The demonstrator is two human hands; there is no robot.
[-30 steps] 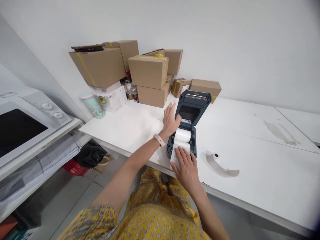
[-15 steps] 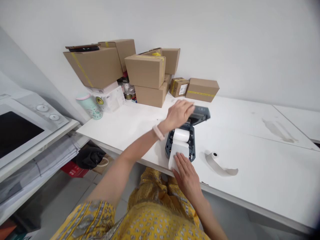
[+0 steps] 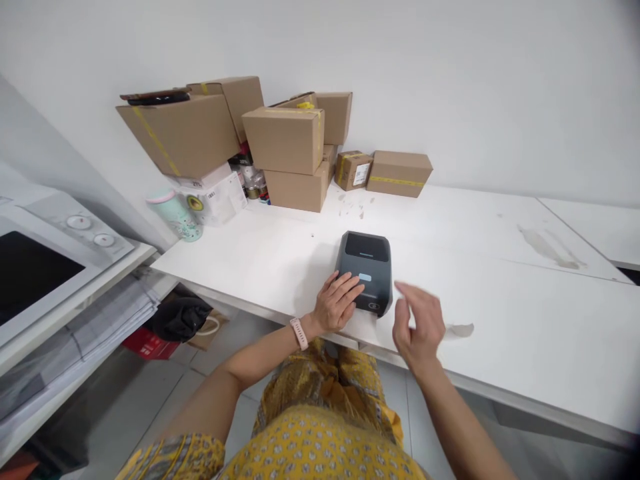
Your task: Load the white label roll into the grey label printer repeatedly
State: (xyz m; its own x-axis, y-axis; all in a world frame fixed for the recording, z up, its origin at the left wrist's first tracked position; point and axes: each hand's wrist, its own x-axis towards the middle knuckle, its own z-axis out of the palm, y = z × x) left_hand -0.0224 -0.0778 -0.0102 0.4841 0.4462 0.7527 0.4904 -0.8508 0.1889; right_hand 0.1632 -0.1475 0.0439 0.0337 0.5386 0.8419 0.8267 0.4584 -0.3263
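Note:
A dark grey label printer [image 3: 379,270] stands near the table's front edge with its lid closed. My left hand [image 3: 336,303] lies with spread fingers on the left front of that lid. A bit of white paper [image 3: 369,316] shows below the printer's front. Just right of the printer, apart from it, is my right hand [image 3: 421,325], its index finger and thumb apart and the other fingers curled, with nothing visible in it. Behind that hand, a strip of paper [image 3: 461,329] pokes out on the table; its other end is hidden.
Cardboard boxes [image 3: 284,141] are stacked along the wall at the back left, and a low carton [image 3: 400,172] sits further right. A mint tumbler [image 3: 175,217] stands at the table's left end. Beside the table, a white microwave [image 3: 55,250] rests on a shelf.
The raised printer lid has come down and now covers the paper roll. My left hand moved from the lid's raised edge onto its top. My right hand left the paper and moved right.

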